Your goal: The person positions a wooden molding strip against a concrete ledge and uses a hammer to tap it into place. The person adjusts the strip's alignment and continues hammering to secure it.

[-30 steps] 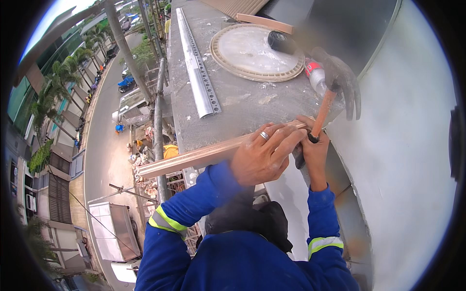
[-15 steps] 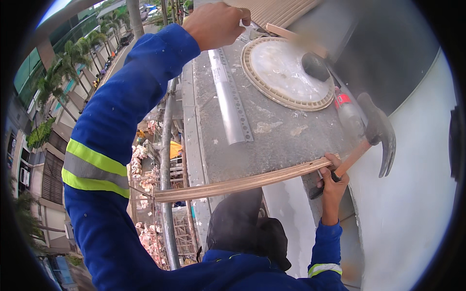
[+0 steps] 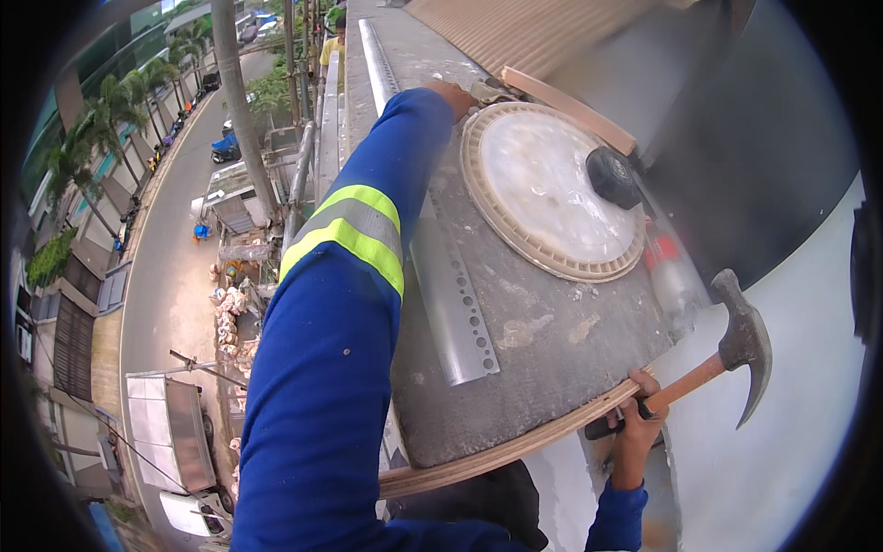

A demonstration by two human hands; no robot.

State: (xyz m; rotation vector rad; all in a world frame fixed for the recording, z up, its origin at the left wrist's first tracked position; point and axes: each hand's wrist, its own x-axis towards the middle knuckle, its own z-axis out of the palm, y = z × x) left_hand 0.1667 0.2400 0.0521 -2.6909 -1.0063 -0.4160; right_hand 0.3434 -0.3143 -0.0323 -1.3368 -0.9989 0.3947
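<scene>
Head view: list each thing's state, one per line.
Hammer, held in the right hand
Wooden strip, held by the same hand
Perforated metal strip, partly hidden by the sleeve
Round lid, lying flat
Black object, resting on the lid
Bottle, beside the lid, cap unclear
Left hand, extended, grip unclear

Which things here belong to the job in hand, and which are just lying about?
In use, it seems: hammer, wooden strip, both in the right grip.

Apparently lying about: perforated metal strip, round lid, black rounded object, bottle, short board.

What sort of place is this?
Probably an elevated building site: scaffolding poles stand beside the concrete ledge, a street lies well below, and the right hand holds a claw hammer.
</scene>
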